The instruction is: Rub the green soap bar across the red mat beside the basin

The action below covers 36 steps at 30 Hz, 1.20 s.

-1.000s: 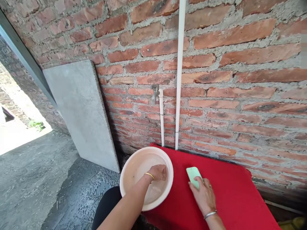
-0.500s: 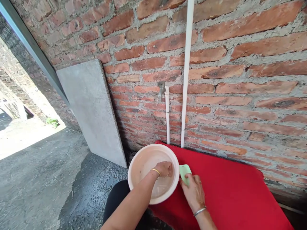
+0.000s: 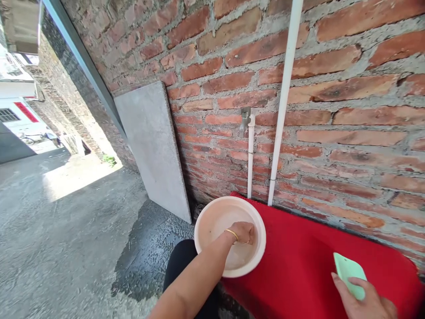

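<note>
A pale pink basin (image 3: 212,212) holds water. My left hand (image 3: 243,232), with a gold bangle at its wrist, is inside the basin near the right wall. Its fingers are curled and point down, and whatever they may hold is hidden. At the lower right, my right hand (image 3: 367,303) grips a light green, flat, rounded plastic piece (image 3: 348,270) with a small hole near its far end. Thumb and fingers press its sides above a red cloth (image 3: 299,248), well away from the basin.
A brick wall (image 3: 232,155) rises behind, with a tap (image 3: 245,117) and two white pipes, one tall pipe (image 3: 283,102) among them. A grey slab (image 3: 154,150) leans on the wall at the left. Wet concrete floor (image 3: 146,252) lies beside my dark-clothed knee (image 3: 181,257).
My right hand has carried the green piece away from the basin's rim, rightward over the red cloth. My left hand stays in the basin. The view has turned somewhat left.
</note>
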Available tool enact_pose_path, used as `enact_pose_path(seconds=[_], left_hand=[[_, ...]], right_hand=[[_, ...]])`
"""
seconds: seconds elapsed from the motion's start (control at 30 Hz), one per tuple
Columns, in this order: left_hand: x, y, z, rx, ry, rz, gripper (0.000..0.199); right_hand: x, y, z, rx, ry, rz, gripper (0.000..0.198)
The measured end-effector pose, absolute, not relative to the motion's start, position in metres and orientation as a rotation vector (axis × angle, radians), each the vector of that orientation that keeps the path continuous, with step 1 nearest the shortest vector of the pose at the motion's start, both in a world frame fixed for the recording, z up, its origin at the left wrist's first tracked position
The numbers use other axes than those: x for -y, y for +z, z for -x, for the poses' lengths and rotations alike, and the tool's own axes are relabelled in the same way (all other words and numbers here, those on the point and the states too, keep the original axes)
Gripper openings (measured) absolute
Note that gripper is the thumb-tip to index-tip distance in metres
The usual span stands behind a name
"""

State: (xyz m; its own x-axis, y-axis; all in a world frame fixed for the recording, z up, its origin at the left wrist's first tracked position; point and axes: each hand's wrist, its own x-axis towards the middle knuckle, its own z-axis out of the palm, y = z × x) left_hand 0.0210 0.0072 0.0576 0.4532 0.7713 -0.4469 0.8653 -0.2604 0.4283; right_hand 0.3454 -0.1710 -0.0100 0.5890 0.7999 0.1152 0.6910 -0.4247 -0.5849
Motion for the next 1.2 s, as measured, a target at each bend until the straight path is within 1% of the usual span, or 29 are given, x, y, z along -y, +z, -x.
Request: enact_pose_path(seconds=[0.1, 0.2, 0.3, 0.4, 0.47, 0.53, 0.6, 0.63, 0.73, 0.9, 1.0, 1.07, 1.2], left_hand=[[-0.008, 0.054, -0.02, -1.351, -0.15, -2.111, 0.032], [-0.007, 0.054, -0.019, -1.336, -0.164, -2.134, 0.03], [-0.006, 0.057, -0.019, -1.328, -0.158, -2.147, 0.031], [-0.006, 0.058, -0.02, -1.322, -0.194, -2.145, 0.033], [-0.006, 0.058, -0.021, -1.316, -0.204, -2.135, 0.034], [-0.008, 0.057, -0.022, -1.315, -0.193, -2.119, 0.034], [-0.009, 0.055, -0.022, -1.321, -0.187, -2.098, 0.033], [-0.009, 0.054, -0.021, -1.323, -0.186, -2.088, 0.03], [-0.01, 0.05, -0.018, -1.312, -0.174, -2.081, 0.026], [-0.01, 0.045, -0.016, -1.32, -0.15, -2.131, 0.033], [-0.01, 0.044, -0.018, -1.334, -0.158, -2.132, 0.034], [-0.01, 0.044, -0.019, -1.343, -0.161, -2.121, 0.033], [-0.01, 0.045, -0.02, -1.348, -0.174, -2.111, 0.033]], right_hand=[[0.153, 0.0, -0.27, 1.271, 0.199, 2.14, 0.045], [0.134, 0.011, -0.193, 1.539, 0.247, 2.074, 0.041], [0.125, 0.016, -0.167, 1.721, 0.266, 2.126, 0.034], [0.135, 0.016, -0.205, 1.688, 0.204, 2.252, 0.031], [0.151, 0.015, -0.253, 1.521, 0.179, 2.359, 0.038], [0.168, 0.017, -0.301, 1.304, 0.175, 2.443, 0.049], [0.182, 0.022, -0.332, 1.158, 0.143, 2.456, 0.057], [0.186, 0.025, -0.336, 1.13, 0.121, 2.438, 0.058], [0.188, 0.032, -0.299, 1.211, 0.121, 2.311, 0.048], [0.168, 0.024, -0.183, 1.651, 0.201, 2.039, 0.016], [0.164, 0.017, -0.178, 1.719, 0.179, 2.05, 0.011], [0.172, 0.013, -0.212, 1.628, 0.163, 2.112, 0.015], [0.207, 0.013, -0.32, 1.219, 0.125, 2.301, 0.037]])
